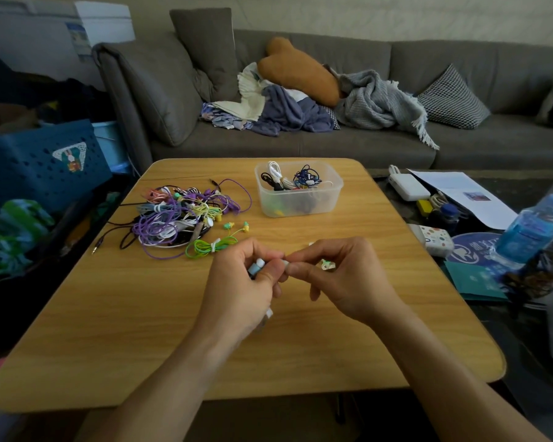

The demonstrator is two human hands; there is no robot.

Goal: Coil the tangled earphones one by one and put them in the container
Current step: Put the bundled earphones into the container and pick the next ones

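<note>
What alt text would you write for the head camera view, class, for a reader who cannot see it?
Two hands, left hand and right hand, hold a small earphone above a wooden table. Beyond lie a tangled earphone pile and a clear container holding coiled earphones.

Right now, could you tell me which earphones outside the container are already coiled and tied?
The green earphones, lying nearest the left hand on the table. A white tie binds their coil; the pile behind stays tangled.

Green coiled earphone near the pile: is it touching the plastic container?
Apart. The head view shows bare table between the green coiled earphone and the plastic container.
</note>
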